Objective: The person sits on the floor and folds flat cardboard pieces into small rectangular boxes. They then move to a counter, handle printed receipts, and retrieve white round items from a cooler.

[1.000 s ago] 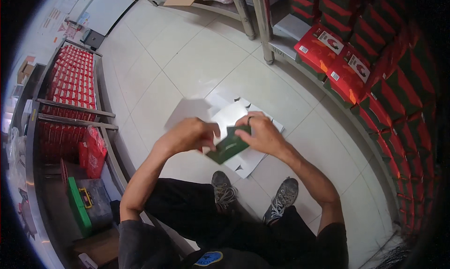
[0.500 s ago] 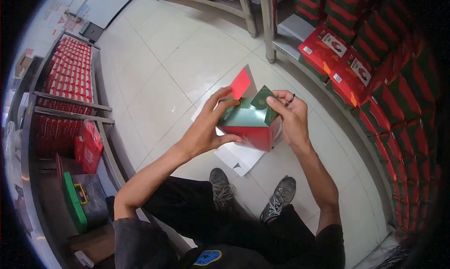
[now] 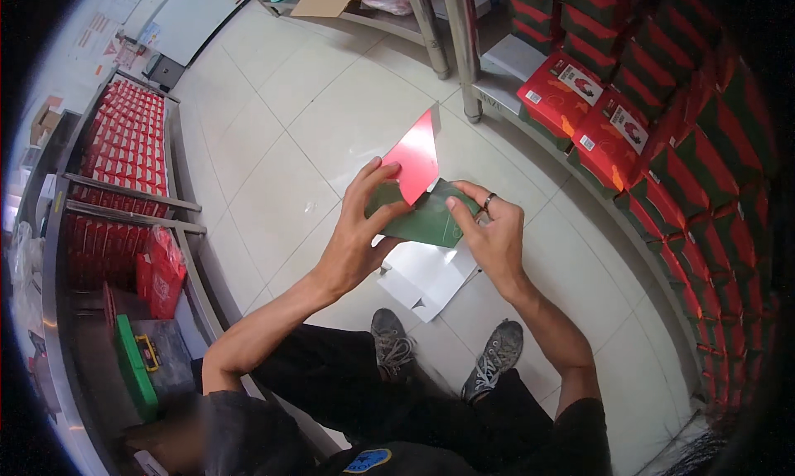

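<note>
Between my hands is a cardboard box (image 3: 426, 227) with a dark green panel toward me and a pinkish-red flap (image 3: 418, 157) standing up at its far side. My left hand (image 3: 356, 236) grips the box's left side, its fingers lying on the red flap and the thumb low by the green panel. At the right, my right hand (image 3: 495, 231) pinches the green panel's corner between thumb and fingers; a dark ring is on one finger. Below the box, a white sheet of cut card (image 3: 426, 281) shows above the floor. The inside of the box is hidden.
Stacked red and green boxes (image 3: 696, 194) fill the right side, with red boxes (image 3: 563, 91) on the shelf edge. At left a metal rack holds rows of red cartons (image 3: 128, 136), a red bag (image 3: 161, 269) and a green-lidded case (image 3: 137, 364). My shoes (image 3: 493, 360) stand on tiles.
The box has turned, so its green panel now faces me and its red front is out of sight. The red flap shows larger. My right hand has moved slightly left and down.
</note>
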A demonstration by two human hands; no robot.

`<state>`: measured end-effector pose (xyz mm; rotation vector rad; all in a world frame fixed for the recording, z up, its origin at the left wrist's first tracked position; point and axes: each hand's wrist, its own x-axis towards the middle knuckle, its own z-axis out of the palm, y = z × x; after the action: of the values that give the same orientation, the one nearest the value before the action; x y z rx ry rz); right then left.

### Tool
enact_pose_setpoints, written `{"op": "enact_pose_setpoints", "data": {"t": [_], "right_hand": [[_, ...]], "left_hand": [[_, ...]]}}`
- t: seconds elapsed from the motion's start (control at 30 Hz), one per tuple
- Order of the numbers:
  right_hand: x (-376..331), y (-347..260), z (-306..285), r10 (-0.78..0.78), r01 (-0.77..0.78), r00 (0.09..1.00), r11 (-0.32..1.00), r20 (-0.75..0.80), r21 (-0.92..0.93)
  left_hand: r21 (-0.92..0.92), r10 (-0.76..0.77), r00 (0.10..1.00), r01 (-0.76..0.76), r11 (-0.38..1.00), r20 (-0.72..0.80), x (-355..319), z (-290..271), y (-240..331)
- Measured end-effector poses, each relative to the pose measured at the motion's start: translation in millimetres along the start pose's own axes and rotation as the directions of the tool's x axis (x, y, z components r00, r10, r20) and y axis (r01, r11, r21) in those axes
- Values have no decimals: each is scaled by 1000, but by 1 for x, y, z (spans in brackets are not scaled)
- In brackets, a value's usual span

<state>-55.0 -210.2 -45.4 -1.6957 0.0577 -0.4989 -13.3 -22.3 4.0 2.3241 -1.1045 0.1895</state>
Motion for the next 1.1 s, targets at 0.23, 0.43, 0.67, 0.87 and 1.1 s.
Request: {"op": "enact_pose_setpoints", "data": {"t": [0.23, 0.43, 0.67, 0.87, 1.1], "right_hand": [[1, 0, 3, -97, 90, 988, 994, 120, 60], [-3, -12, 9, -85, 71, 982, 993, 171, 90], [-17, -20, 19, -73, 44, 944, 995, 323, 94], [-35, -24, 38, -415, 428, 848, 903, 329, 36], [22, 22, -15, -10, 31, 959, 997, -282, 70]], "left_hand": [[86, 122, 992, -123, 989, 15, 5, -12, 6], [-145, 73, 991, -56, 988, 114, 14, -20, 2], [-545, -415, 889, 450, 708, 195, 7, -19, -20], [-448, -543, 831, 535, 716, 125, 5, -6, -31], [-533, -617, 782, 560, 634, 88, -7, -27, -35]]}}
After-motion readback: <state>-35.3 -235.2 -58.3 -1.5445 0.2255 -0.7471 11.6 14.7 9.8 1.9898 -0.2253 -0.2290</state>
